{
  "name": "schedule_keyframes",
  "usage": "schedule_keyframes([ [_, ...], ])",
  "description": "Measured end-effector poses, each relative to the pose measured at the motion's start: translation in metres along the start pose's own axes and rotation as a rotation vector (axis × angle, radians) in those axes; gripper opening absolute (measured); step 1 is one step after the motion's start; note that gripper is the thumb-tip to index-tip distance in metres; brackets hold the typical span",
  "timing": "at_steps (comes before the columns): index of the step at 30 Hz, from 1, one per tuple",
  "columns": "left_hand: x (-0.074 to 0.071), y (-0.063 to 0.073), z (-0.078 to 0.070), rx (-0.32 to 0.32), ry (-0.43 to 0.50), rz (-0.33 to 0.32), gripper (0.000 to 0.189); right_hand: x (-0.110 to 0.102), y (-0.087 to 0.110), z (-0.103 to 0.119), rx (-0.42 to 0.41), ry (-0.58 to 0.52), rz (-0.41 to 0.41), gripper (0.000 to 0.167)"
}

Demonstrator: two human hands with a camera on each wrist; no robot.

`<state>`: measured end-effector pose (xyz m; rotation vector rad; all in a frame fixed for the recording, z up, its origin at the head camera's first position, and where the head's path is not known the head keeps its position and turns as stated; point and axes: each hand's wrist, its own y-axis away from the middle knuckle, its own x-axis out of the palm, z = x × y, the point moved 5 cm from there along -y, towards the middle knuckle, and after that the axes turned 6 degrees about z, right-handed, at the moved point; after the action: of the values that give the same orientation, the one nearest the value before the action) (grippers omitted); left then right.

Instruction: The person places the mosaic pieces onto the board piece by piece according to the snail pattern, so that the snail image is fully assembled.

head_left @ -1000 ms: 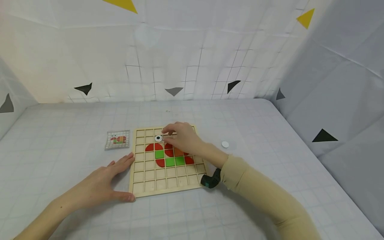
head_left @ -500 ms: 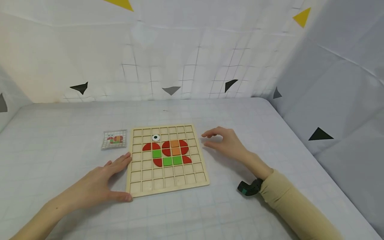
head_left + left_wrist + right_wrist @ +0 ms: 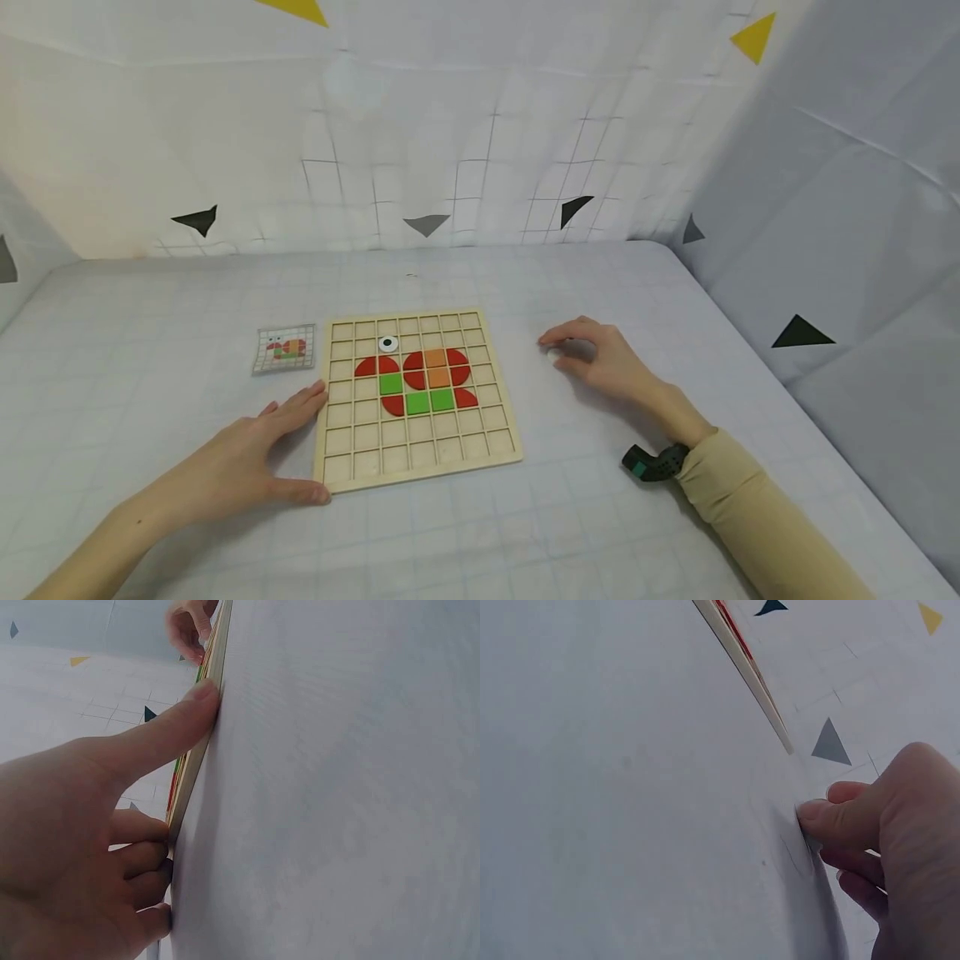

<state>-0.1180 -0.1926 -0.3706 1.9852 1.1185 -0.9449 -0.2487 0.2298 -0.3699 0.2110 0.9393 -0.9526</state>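
Note:
A wooden grid board (image 3: 447,451) lies flat on the table, with red rounded tiles (image 3: 366,366), green squares (image 3: 391,384) and orange squares (image 3: 435,358) in its cells. One round eye piece (image 3: 387,343), white with a black centre, sits above the leftmost red tiles. Along the board's left edge rests my left hand (image 3: 243,461), fingers extended, thumb at the near corner; the left wrist view shows its thumb (image 3: 169,731) against the side. Right of the board, my right hand (image 3: 611,362) pinches a small white disc (image 3: 553,356) low at the tabletop, partly hidden by the fingers.
A small picture card (image 3: 283,349) with a gridded pattern in the same colours lies left of the board. A black wrist strap (image 3: 655,463) is on the right wrist. White cloth walls (image 3: 450,125) with triangle marks stand behind and to the right.
My right hand has left the eye piece on the board, moved right over the table, and closed on the white disc. My left hand has stayed at the board's edge.

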Motion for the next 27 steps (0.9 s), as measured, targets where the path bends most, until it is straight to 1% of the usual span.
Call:
schedule_keyframes([
  [4, 0.0, 0.0001, -0.0001, 0.005, 0.0, -0.003, 0.118, 0.001, 0.0007, -0.0047, -0.009, -0.018, -0.02, 0.029],
  [8, -0.0002, -0.0001, -0.0003, 0.0, 0.0, -0.001, 0.118, 0.0032, 0.0001, -0.0049, -0.017, 0.0, -0.048, 0.023],
  [14, -0.0005, 0.0003, -0.0003, -0.004, -0.002, 0.0, 0.119, 0.0014, 0.0003, -0.0072, -0.005, 0.01, -0.065, 0.016],
  [19, -0.0014, 0.0004, -0.0017, -0.008, 0.006, 0.004, 0.119, -0.0016, 0.0011, -0.0059, 0.011, 0.086, -0.14, 0.014],
  [21, -0.0015, 0.0003, -0.0019, -0.007, 0.006, 0.003, 0.12, -0.0023, 0.001, -0.0048, 0.009, 0.096, -0.161, 0.014],
  [27, -0.0014, 0.0006, -0.0017, -0.002, 0.008, 0.002, 0.12, -0.0009, 0.0011, -0.0058, -0.038, 0.028, -0.14, 0.019],
])
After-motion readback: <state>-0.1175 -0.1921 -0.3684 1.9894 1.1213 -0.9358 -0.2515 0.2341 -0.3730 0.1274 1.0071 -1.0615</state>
